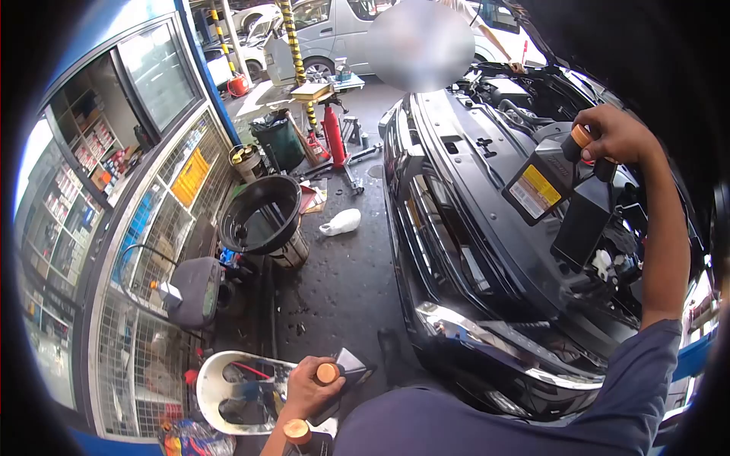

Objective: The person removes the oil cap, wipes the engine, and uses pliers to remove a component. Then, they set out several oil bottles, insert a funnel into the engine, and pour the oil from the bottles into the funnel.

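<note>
My right hand [620,133] is raised over the open engine bay [627,228], fingers closed round the necks of two dark oil bottles. One bottle [538,182] has an orange cap and a yellow-and-white label facing me; the other bottle [584,220] hangs beside it, plain side showing. Low in front of my body, my left hand [308,387] is closed round the neck of another dark oil bottle [353,366] with an orange cap. One more orange-capped bottle [298,433] is close by my left forearm, its body mostly cut off by the frame.
The black car's front [456,251] fills the right side. To the left stand a white plastic chair [209,395], a black drain pan [262,247] and a grey stool [199,292]. A white bag [342,222] lies on the floor. Beyond are a red jack [333,137] and another person [420,45].
</note>
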Motion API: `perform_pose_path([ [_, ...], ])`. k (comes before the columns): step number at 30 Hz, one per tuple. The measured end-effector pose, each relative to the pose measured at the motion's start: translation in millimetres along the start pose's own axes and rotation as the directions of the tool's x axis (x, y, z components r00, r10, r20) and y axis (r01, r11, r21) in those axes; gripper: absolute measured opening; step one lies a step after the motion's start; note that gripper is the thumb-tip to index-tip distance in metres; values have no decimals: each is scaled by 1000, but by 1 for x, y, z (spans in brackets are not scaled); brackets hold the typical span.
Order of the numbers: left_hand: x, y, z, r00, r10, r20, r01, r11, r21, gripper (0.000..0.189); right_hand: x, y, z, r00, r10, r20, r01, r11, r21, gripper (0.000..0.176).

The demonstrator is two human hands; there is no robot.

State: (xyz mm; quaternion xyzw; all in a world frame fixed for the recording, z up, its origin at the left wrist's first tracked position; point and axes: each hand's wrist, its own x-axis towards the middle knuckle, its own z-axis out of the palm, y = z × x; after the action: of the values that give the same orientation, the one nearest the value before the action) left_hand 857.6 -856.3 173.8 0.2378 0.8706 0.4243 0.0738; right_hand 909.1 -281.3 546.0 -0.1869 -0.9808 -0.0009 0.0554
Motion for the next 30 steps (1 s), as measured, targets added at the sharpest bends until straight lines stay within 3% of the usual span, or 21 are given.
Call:
perform_pose_path([
  [7,137,-53,-20,995,-85,43,85,996,-17,39,145,-11,39,999,48,-5,-47,997,58,56],
  [12,248,-59,-41,987,-142,72,143,990,-13,42,262,8,65,992,7,-125,-3,1000,28,55],
  [14,290,-61,-50,994,-86,73,84,996,22,43,305,6,66,996,32,-83,-29,999,36,55],
  [19,382,-56,-59,994,13,105,-20,998,65,44,412,19,91,986,11,-164,-28,994,-106,51],
  [26,503,-70,-61,967,147,208,-149,989,-6,43,510,-15,112,935,337,-108,-353,911,-214,40],
  [30,576,-93,-56,951,157,266,-124,983,-139,45,561,-25,134,912,400,-91,-408,864,-293,32],
])
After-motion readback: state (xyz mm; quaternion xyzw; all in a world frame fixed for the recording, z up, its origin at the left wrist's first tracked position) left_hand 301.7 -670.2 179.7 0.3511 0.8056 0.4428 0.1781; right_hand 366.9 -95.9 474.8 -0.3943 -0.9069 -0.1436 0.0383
